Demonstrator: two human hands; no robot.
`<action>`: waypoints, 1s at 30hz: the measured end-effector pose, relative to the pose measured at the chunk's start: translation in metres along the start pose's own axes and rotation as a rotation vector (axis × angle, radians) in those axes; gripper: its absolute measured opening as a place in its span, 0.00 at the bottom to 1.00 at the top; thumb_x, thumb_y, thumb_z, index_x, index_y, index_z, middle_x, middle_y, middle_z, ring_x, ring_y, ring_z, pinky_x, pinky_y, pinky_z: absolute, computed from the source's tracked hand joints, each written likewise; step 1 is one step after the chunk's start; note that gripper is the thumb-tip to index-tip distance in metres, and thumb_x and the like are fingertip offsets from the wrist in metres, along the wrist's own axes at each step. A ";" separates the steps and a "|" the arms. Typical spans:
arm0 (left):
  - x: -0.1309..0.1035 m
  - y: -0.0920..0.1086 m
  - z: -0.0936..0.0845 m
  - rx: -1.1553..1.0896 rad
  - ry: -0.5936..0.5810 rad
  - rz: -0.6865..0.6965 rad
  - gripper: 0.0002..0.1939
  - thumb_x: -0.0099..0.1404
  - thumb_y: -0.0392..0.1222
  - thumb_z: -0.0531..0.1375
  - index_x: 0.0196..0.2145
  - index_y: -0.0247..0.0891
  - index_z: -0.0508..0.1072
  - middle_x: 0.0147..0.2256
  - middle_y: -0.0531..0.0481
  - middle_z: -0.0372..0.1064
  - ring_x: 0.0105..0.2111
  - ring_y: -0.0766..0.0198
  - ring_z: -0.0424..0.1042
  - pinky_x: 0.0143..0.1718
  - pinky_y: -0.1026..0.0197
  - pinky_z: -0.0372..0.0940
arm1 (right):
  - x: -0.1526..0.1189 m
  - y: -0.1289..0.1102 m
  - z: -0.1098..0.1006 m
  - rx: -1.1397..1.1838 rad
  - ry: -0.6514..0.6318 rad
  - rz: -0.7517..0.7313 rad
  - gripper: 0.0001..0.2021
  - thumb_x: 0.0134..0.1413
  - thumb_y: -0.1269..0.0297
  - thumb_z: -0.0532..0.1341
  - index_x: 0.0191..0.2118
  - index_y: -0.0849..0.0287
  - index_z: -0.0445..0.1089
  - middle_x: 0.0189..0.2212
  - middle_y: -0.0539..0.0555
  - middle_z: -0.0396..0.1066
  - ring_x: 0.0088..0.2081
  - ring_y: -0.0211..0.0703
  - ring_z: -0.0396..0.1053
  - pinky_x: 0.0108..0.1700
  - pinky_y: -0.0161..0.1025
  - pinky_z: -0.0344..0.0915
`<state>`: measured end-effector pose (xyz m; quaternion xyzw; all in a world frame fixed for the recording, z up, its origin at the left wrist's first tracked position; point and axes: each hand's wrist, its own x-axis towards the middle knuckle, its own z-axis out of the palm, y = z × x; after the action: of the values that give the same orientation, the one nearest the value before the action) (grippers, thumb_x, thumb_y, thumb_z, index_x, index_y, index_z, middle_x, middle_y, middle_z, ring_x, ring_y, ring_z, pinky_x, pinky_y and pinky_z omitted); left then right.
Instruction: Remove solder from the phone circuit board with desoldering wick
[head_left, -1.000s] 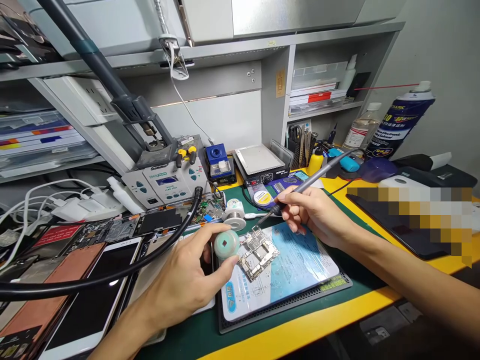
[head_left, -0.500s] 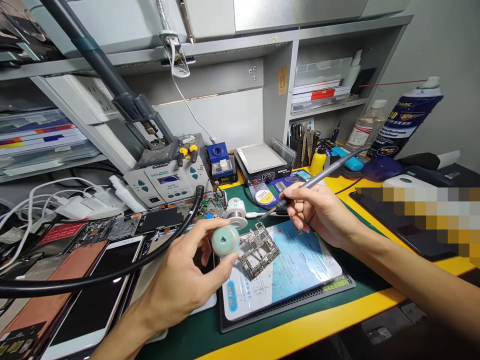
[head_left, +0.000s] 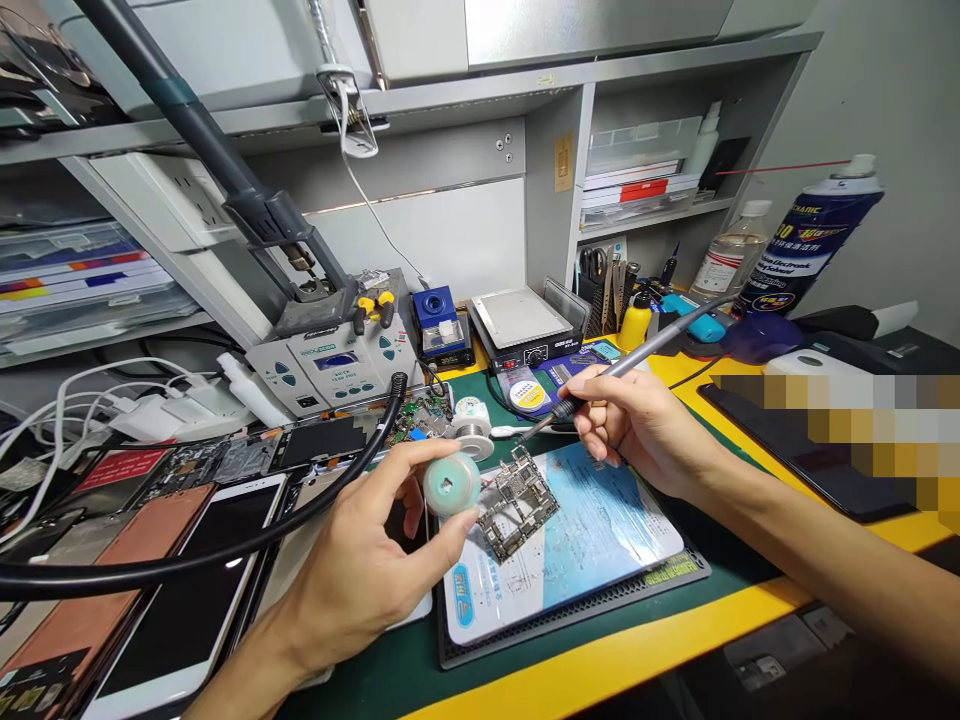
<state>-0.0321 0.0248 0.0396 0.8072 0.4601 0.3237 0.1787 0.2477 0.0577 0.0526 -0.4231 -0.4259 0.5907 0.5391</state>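
Note:
My left hand (head_left: pixel 382 550) holds a round spool (head_left: pixel 451 485) with a pale green face between thumb and fingers, left of a small circuit board (head_left: pixel 517 505). That board lies at the left part of a blue and white pad (head_left: pixel 600 520). In my right hand (head_left: pixel 637 420) is a soldering iron (head_left: pixel 660 338), gripped like a pen. Its thin tip points down-left and ends just above the board's top edge; whether they touch cannot be told.
A soldering station (head_left: pixel 337 365) stands behind at left, its black hose (head_left: pixel 322 515) arching across the left side. Phones (head_left: pixel 195 590) lie at the left. A solder reel (head_left: pixel 474 440) is behind the board. A spray can (head_left: pixel 814 240) and bottle (head_left: pixel 731 250) stand back right.
The spool in my left hand has turned slightly. Both hands and the iron are otherwise in nearly the same place.

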 end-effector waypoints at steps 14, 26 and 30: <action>0.007 0.005 0.003 0.123 -0.097 0.024 0.17 0.71 0.48 0.61 0.56 0.49 0.70 0.32 0.57 0.68 0.25 0.65 0.64 0.25 0.63 0.62 | 0.013 0.012 -0.012 -0.134 0.049 -0.043 0.10 0.71 0.60 0.64 0.39 0.62 0.72 0.25 0.43 0.69 0.18 0.29 0.63 0.17 0.27 0.60; 0.003 0.006 0.004 0.174 -0.091 0.119 0.16 0.74 0.50 0.63 0.52 0.39 0.73 0.48 0.46 0.73 0.43 0.59 0.75 0.45 0.51 0.74 | 0.063 -0.019 -0.001 -0.270 0.164 -0.028 0.17 0.70 0.59 0.65 0.58 0.60 0.72 0.54 0.59 0.75 0.48 0.51 0.77 0.48 0.52 0.77; 0.002 0.006 0.005 0.200 -0.096 0.127 0.15 0.74 0.49 0.63 0.52 0.38 0.74 0.50 0.45 0.74 0.44 0.59 0.76 0.46 0.51 0.74 | 0.097 -0.043 0.024 -0.341 0.167 -0.046 0.17 0.70 0.59 0.65 0.59 0.60 0.72 0.56 0.59 0.74 0.50 0.52 0.77 0.50 0.53 0.77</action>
<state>-0.0244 0.0239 0.0403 0.8631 0.4290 0.2479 0.0980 0.2304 0.1558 0.0961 -0.5461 -0.4831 0.4605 0.5062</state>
